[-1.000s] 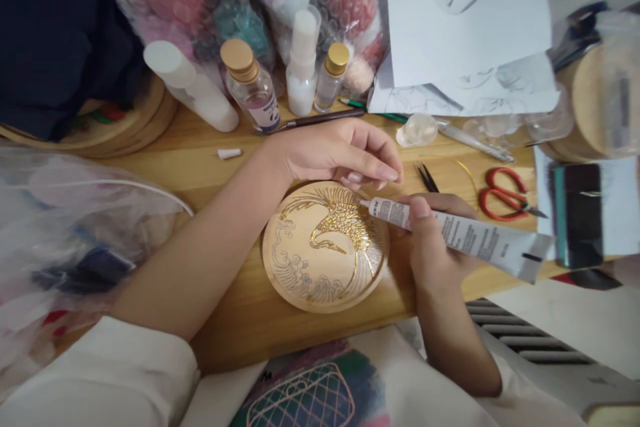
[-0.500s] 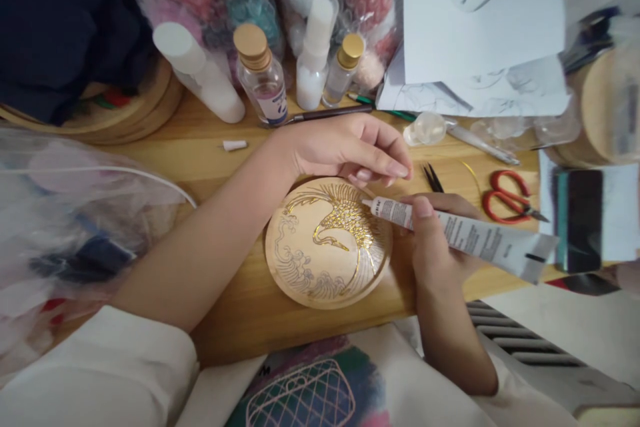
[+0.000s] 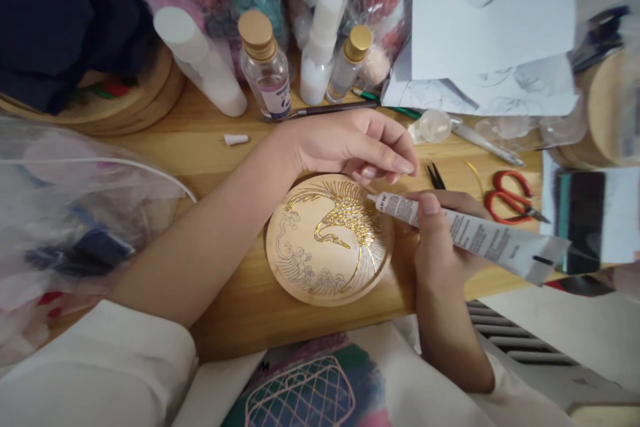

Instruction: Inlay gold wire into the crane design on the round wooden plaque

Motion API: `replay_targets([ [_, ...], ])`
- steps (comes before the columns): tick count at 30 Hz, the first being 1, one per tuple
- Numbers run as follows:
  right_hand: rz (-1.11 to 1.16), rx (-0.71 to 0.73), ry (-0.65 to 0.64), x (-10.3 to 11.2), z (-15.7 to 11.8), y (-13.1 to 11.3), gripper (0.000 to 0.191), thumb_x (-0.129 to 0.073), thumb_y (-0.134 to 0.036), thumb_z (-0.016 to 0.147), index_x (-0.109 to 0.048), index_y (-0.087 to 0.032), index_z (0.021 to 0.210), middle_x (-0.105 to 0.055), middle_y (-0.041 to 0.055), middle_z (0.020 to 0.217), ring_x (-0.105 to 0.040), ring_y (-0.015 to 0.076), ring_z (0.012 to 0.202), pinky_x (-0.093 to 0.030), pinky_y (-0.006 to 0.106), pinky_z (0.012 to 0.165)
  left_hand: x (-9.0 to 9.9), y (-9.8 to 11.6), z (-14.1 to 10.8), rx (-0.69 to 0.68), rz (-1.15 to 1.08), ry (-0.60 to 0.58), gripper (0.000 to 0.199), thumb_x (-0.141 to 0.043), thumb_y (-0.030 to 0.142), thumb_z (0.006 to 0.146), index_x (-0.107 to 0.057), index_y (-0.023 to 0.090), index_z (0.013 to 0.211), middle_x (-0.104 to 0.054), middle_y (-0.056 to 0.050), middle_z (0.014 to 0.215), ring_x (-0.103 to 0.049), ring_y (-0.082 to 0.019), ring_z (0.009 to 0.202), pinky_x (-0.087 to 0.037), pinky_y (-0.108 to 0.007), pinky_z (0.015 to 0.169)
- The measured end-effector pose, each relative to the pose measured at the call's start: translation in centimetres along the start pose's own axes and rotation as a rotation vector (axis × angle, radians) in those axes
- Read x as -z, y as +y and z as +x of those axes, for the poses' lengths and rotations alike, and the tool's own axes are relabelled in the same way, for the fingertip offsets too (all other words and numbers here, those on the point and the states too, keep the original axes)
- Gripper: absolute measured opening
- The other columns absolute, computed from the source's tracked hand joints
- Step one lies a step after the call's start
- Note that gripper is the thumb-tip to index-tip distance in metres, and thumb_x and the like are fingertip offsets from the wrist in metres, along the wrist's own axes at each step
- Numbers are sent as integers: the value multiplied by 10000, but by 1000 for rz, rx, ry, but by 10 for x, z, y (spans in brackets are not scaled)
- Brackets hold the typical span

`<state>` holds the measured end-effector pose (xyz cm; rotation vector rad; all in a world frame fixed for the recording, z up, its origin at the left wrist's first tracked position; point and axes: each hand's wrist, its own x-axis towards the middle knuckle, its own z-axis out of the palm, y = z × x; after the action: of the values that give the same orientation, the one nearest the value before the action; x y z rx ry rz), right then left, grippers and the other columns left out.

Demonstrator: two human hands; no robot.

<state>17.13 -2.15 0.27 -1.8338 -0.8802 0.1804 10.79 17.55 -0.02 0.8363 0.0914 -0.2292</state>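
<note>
A round wooden plaque lies on the table, bearing a line drawing of a crane with gold along its neck, body and some feathers; the waves at its left are plain dark lines. My right hand is closed around a white tube, whose narrow nozzle points left at the plaque's upper right part. Above the plaque's top edge is my left hand, fingers curled and pressed together near the thumb. Whether its fingertips hold anything is too small to make out.
Behind the hands stand several bottles and a dark pen. Red-handled scissors, black tweezers tips and a phone lie right. A small white cap lies left, near plastic bags.
The view has shifted slightly. The tube and my right hand have moved a little to the right in the picture; both hands keep the same pose.
</note>
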Motion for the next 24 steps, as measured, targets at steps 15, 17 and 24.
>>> replay_targets([
  [15, -44, 96, 31, -2, 0, 1, 197, -657, -348, 886, -709, -198, 771, -703, -25, 664, -607, 99, 532, -471, 246, 501, 1, -1, 1, -4, -7, -9, 119, -666, -6, 747, -709, 95, 701, -644, -36, 588, -470, -28, 425, -271, -135, 414],
  [17, -31, 104, 8, -1, 0, 1, 185, -661, -343, 883, -710, -204, 770, -704, -32, 656, -595, 93, 520, -455, 239, 488, 1, -1, 1, -7, -10, -9, 105, -684, -4, 739, -707, 92, 704, -645, -39, 592, -469, -27, 424, -268, -138, 415],
  [24, -74, 101, 26, -1, 1, 0, 176, -650, -343, 888, -715, -217, 783, -707, -29, 666, -586, 97, 520, -449, 247, 495, 0, -1, 1, 5, -11, -5, 92, -782, 54, 701, -696, 86, 701, -638, -36, 587, -474, -29, 428, -277, -143, 422],
])
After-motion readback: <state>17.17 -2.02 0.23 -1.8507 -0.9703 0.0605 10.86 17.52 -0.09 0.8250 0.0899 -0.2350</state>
